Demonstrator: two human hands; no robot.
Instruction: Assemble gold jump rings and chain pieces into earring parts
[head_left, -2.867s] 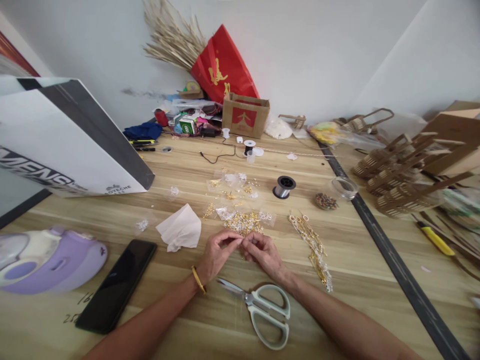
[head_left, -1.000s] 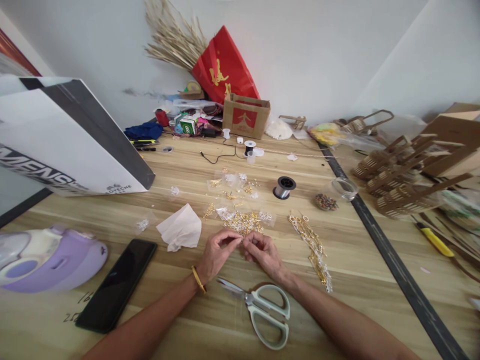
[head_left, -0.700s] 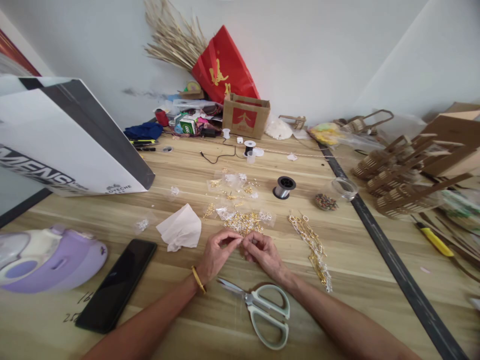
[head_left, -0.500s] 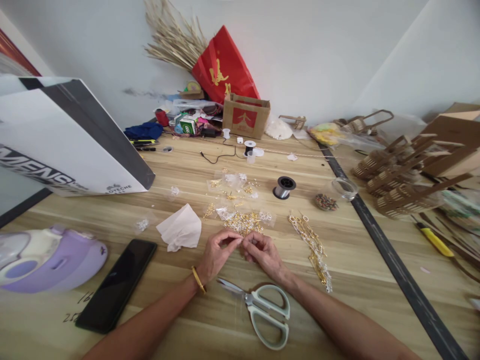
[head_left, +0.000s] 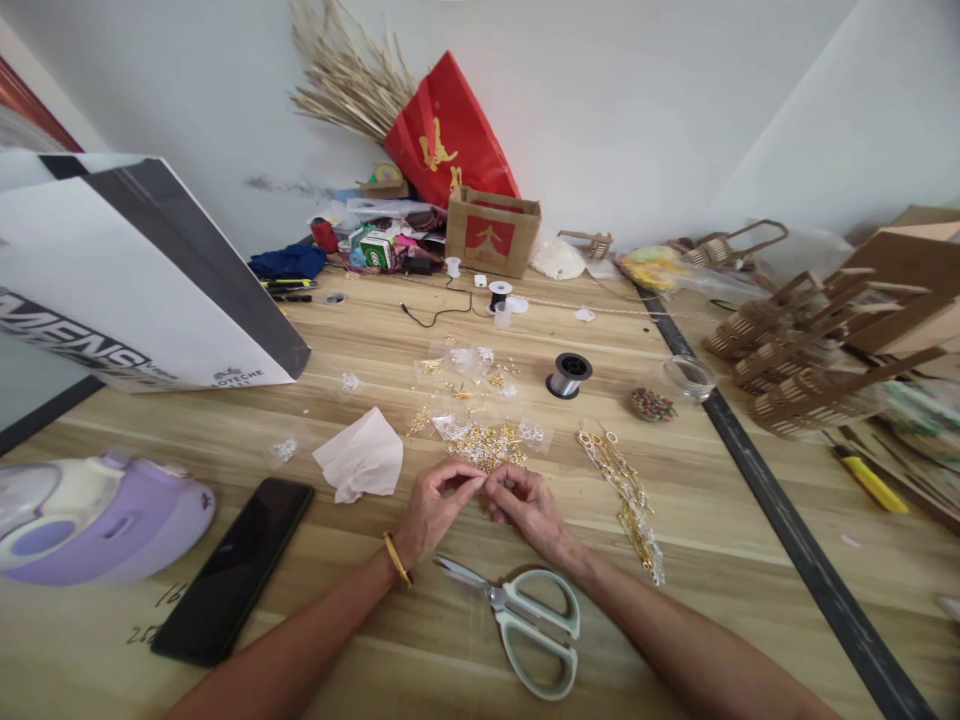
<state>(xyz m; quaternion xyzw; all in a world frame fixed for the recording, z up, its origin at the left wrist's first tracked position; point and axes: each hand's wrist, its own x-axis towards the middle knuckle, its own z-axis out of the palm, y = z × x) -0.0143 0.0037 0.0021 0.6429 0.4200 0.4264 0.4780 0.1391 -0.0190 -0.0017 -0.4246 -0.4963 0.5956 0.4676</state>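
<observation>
Fingertips of my left hand (head_left: 444, 498) and my right hand (head_left: 527, 502) meet in a pinch in the middle of the table. What they hold between them is too small to make out. Just beyond the fingertips lies a pile of gold and silver beads (head_left: 484, 443), partly hidden by my hands. Scissors (head_left: 517, 615) with pale green handles rest below my wrists, blades slightly apart. To the right of my right hand is a bundle of gold and silver beaded strands (head_left: 626, 500). A crumpled tissue (head_left: 364, 457) lies left of my left hand.
A spool of wire (head_left: 568, 375) and a glass jar (head_left: 688, 378) stand behind on the right. On the left are a phone (head_left: 234, 570), a purple-and-white bottle (head_left: 112, 520) and a large white box (head_left: 127, 280). Small woven baskets (head_left: 795, 360) crowd the far right.
Almost nothing differs. Both hands keep the same pinch in the same place, and the objects on the table have not moved.
</observation>
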